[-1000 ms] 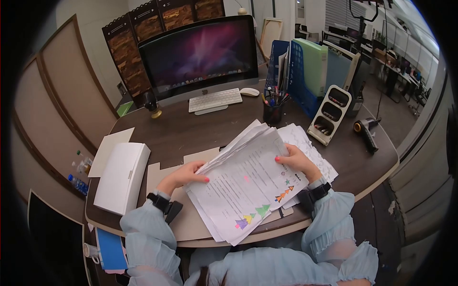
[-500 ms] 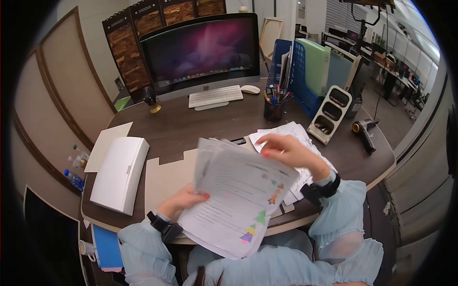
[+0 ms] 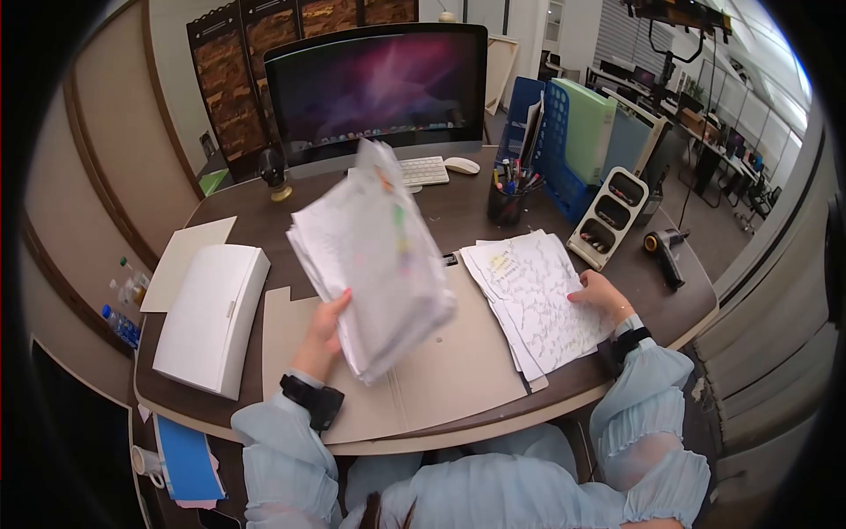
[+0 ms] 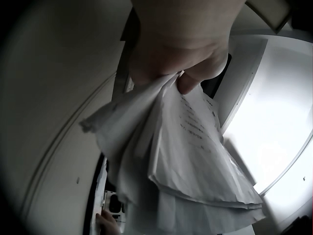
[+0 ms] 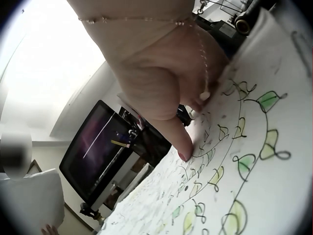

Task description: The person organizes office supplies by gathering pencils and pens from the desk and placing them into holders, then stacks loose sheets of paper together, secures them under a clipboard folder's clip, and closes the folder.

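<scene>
In the head view my left hand (image 3: 326,331) holds a thick stack of papers (image 3: 379,256) by its edge, thumb on top, tilted above the desk. The stack is blurred, with loose ends fanning down in the left wrist view. A beige file folder (image 3: 467,353) lies spread beneath it. My right hand (image 3: 606,300) grips the right edge of a pile of drawn-on sheets (image 3: 538,300) lying over the folder's right part. In the right wrist view the thumb (image 5: 183,149) presses on a top sheet with green leaf drawings (image 5: 239,171); the other fingertips are hidden behind the paper.
A white box file (image 3: 211,317) lies left on the desk, beside a cream board (image 3: 189,256). Behind stand a monitor (image 3: 379,88), keyboard (image 3: 425,171), mouse (image 3: 462,166), pen holder (image 3: 507,203), blue file rack (image 3: 564,159), slotted organizer (image 3: 610,220) and a black handheld device (image 3: 665,256).
My right hand has let go of the paper stack and moved right to the drawn sheets. My left hand has lifted the stack up and left, uncovering the folder.
</scene>
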{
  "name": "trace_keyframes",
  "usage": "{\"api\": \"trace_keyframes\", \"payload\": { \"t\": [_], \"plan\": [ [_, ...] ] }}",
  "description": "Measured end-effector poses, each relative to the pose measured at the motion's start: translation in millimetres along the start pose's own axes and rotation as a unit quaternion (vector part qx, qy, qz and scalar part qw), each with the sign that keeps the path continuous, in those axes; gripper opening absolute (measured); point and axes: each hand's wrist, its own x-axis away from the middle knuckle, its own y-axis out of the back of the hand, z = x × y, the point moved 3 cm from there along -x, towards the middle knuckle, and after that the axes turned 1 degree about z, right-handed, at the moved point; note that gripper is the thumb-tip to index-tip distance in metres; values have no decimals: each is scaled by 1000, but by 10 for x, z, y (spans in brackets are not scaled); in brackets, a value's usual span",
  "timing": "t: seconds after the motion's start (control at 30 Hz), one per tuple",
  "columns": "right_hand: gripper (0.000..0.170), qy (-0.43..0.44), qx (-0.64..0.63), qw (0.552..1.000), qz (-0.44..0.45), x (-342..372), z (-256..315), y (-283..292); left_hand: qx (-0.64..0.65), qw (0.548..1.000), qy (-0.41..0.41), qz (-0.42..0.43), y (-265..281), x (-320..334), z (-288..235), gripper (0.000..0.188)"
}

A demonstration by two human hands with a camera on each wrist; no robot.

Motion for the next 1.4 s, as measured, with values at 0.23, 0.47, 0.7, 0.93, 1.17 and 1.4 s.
{"api": "trace_keyframes", "payload": {
  "t": [0.23, 0.47, 0.7, 0.93, 1.17, 1.4],
  "plan": [
    [27, 70, -145, 984, -73, 242, 300, 190, -144, 988, -2, -50, 122, -67, 287, 40],
    [22, 229, -525, 811, -119, 487, 799, 666, 99, 980, 25, 169, 119, 88, 59, 39],
    [23, 180, -609, 772, -17, 170, 1254, 35, 170, 913, -20, 370, -459, 628, -370, 50],
    [30, 78, -525, 818, 220, 174, 1684, -1126, -23, 998, -24, 59, -341, 443, -119, 44],
    [33, 19, -583, 772, 252, 129, 1617, -1335, -319, 944, 8, -83, -12, 70, 244, 40],
    [46, 94, -503, 803, 305, 358, 1816, -1134, -473, 866, -145, -75, 51, -18, 339, 46]
  ]
}}
